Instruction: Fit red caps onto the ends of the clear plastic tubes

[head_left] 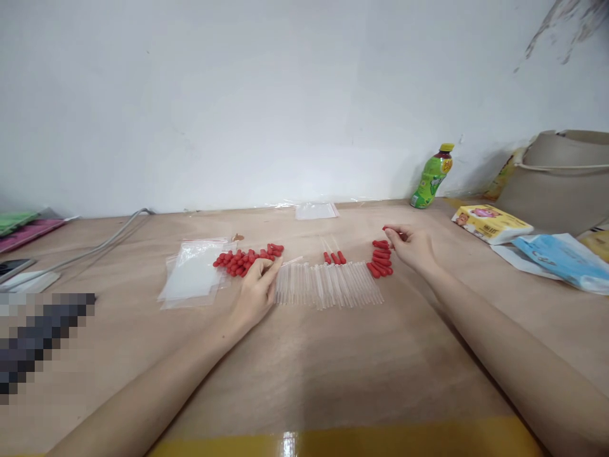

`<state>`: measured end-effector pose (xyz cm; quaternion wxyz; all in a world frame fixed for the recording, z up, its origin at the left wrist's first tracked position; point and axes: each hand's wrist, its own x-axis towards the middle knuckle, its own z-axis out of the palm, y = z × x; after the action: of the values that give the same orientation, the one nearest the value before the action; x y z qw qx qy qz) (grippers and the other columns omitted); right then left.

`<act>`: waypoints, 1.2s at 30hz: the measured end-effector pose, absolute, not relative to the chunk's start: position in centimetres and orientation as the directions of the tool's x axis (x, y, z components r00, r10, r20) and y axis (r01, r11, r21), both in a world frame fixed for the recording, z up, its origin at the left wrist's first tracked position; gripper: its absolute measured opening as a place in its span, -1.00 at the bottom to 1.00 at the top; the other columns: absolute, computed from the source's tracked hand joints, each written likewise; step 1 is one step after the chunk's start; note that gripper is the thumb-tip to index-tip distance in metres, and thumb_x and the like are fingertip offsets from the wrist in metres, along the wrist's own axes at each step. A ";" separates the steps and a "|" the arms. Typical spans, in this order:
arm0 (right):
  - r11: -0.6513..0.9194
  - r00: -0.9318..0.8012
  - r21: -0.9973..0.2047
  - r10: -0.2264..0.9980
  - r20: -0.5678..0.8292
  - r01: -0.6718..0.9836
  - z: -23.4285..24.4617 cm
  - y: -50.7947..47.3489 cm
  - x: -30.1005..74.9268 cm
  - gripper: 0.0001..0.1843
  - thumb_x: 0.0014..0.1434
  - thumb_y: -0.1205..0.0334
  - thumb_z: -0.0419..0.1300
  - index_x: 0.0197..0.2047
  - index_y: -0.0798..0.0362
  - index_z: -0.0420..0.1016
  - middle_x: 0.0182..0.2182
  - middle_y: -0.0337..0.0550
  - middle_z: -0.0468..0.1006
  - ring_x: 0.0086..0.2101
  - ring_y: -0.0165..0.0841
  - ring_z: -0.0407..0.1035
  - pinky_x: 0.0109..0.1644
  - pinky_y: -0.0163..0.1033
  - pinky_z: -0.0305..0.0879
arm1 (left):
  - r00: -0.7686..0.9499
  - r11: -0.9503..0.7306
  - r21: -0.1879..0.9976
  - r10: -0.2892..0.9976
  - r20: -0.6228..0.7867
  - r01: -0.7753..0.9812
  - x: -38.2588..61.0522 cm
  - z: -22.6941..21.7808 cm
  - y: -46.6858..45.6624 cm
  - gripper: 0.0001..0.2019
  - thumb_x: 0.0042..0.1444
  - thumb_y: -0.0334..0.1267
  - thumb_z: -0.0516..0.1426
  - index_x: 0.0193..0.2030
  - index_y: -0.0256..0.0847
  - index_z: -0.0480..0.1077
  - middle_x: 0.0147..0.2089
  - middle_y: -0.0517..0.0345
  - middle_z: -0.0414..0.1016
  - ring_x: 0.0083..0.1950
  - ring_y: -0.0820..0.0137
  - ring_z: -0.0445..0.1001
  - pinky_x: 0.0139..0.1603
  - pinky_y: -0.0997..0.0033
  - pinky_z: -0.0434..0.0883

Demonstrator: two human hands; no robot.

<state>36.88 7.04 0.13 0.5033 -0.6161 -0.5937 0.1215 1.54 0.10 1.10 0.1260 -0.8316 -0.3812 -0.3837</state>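
My left hand [257,285] is closed in a pinch on a thin clear dropper tube [294,261], which points to the right. Under it lies a row of similar clear tubes [328,285], side by side on the table. Between the fingertips of my right hand [410,246] is a red rubber bulb [386,228]. A short column of red bulbs [380,260] lies just left of that hand. Behind the row, several droppers [334,258] have red bulbs fitted on clear tubes. A heap of red bulbs [242,261] sits beyond my left hand, which partly hides it.
Clear plastic bags [193,273] lie left of the heap, and another bag stack [316,211] is near the wall. A green bottle [432,176], a yellow tissue pack [492,223], a blue packet [566,260] and a grey bin [561,184] stand right. A cable [102,244] runs left.
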 end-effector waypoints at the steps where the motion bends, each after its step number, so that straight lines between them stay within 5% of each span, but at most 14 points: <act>1: 0.194 0.271 -0.788 0.869 0.414 0.584 -0.2 7.4 37.3 -0.64 0.05 0.07 0.07 -0.18 0.10 0.48 -0.32 -0.05 0.52 -0.47 -0.39 0.38 -0.39 -0.26 0.31 | 0.424 -0.686 0.065 0.518 0.743 0.725 1.5 1.3 0.1 -0.65 0.12 -0.48 -0.07 0.05 -0.26 0.25 -0.27 0.06 0.32 -0.24 0.47 0.33 -0.23 0.48 0.38; 9: 0.171 0.292 -0.786 0.864 0.409 0.594 -1.0 7.9 37.9 -0.63 -0.05 0.04 0.15 -0.24 0.12 0.47 -0.47 -0.12 0.49 -0.52 -0.42 0.30 -0.45 -0.30 0.24 | 0.558 -0.752 -0.127 0.353 0.751 0.646 2.4 1.6 0.2 -0.73 0.09 -0.48 -0.02 -0.06 -0.26 0.29 -0.26 0.07 0.42 -0.25 0.44 0.38 -0.22 0.44 0.40; 14: 0.173 0.243 -0.718 0.866 0.437 0.674 -1.1 7.1 37.5 -0.68 -0.10 0.00 0.19 -0.36 0.06 0.51 -0.49 -0.17 0.49 -0.50 -0.41 0.26 -0.44 -0.30 0.17 | 0.751 -0.765 -0.318 0.307 0.584 0.560 3.3 1.0 -0.1 -0.71 0.09 -0.52 -0.06 -0.03 -0.33 0.25 -0.30 0.05 0.42 -0.29 0.40 0.37 -0.25 0.41 0.41; 26: 0.168 0.154 -0.512 0.835 0.528 0.842 0.2 5.8 35.7 -0.73 -0.02 0.05 0.10 -0.43 0.03 0.53 -0.41 -0.15 0.44 -0.35 -0.34 0.31 -0.29 -0.25 0.18 | 0.721 -0.815 -0.075 0.461 0.517 0.574 3.4 0.3 -0.8 -0.61 0.13 -0.29 -0.01 0.11 -0.32 0.14 -0.19 -0.03 0.39 -0.18 0.35 0.36 -0.15 0.34 0.40; 36: 0.046 0.028 -0.339 0.977 0.212 0.940 2.4 5.1 28.8 -0.68 0.05 -0.01 0.03 -0.41 -0.03 0.52 -0.40 -0.16 0.52 -0.30 -0.30 0.34 -0.17 -0.19 0.08 | 0.752 -0.797 -0.066 0.536 0.384 0.601 2.3 1.8 -0.8 -0.44 0.05 0.03 0.04 0.16 -0.17 0.13 0.17 -0.03 0.21 0.21 0.15 0.15 0.17 -0.01 0.13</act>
<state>28.78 5.08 2.39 0.1989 -0.6890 -0.6954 0.0465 2.31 -0.80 1.81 0.0927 -0.9314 -0.3050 -0.1756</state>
